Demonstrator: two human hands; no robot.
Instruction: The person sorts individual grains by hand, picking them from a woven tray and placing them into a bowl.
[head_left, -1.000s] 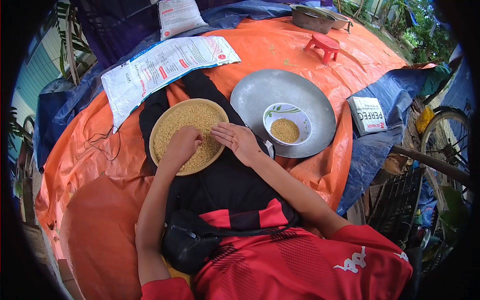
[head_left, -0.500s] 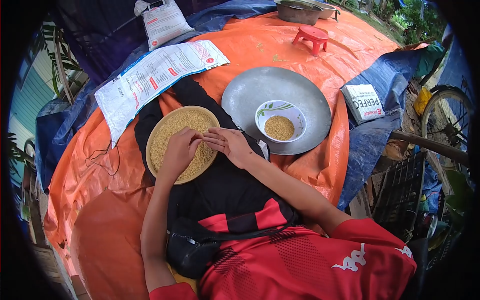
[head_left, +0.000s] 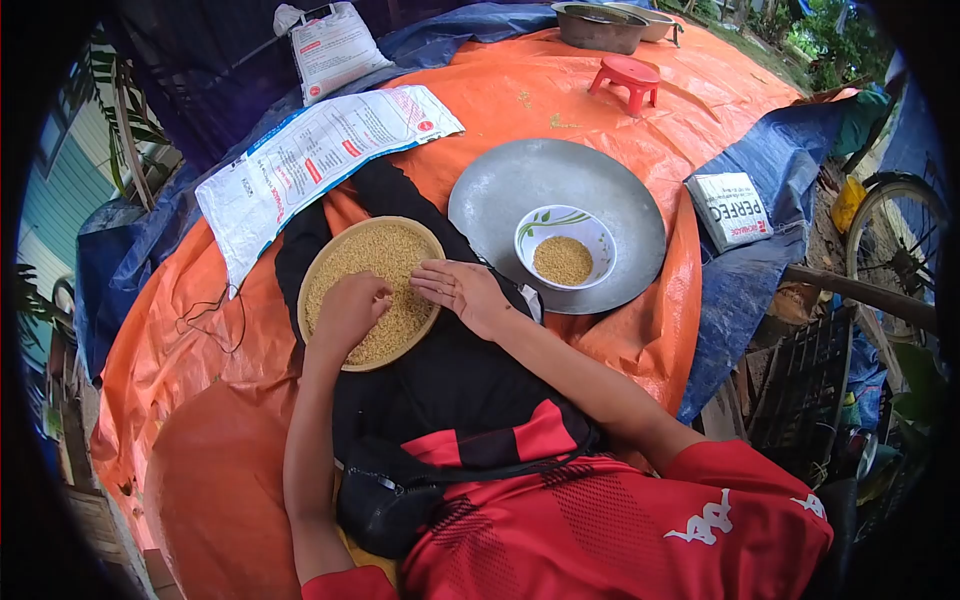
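Note:
A round, yellowish shallow basket [head_left: 309,268] full of golden grain [head_left: 385,247] rests on my outstretched legs. Over its left half is my left hand [head_left: 350,312], fingers curled together close above the grain; what they hold, if anything, is too small to tell. My right hand [head_left: 468,294] lies across the basket's right rim, its fingers straight, palm turned towards the grain. To the right, a white bowl [head_left: 531,222] with a green leaf pattern holds a smaller heap of grain [head_left: 563,260]. That bowl sits on a wide round metal tray [head_left: 490,190].
An orange tarp [head_left: 440,85] covers the ground. On it are a printed white sack [head_left: 310,150], a red stool [head_left: 628,80] and metal basins [head_left: 600,30] farther off. At right, a folded white sack [head_left: 729,212] lies on blue tarp [head_left: 745,300], near a bicycle wheel [head_left: 895,240].
My left hand has drawn a little down and left, away from the right fingertips, widening the gap between the hands. My right hand stays at the rim. The view has shifted slightly.

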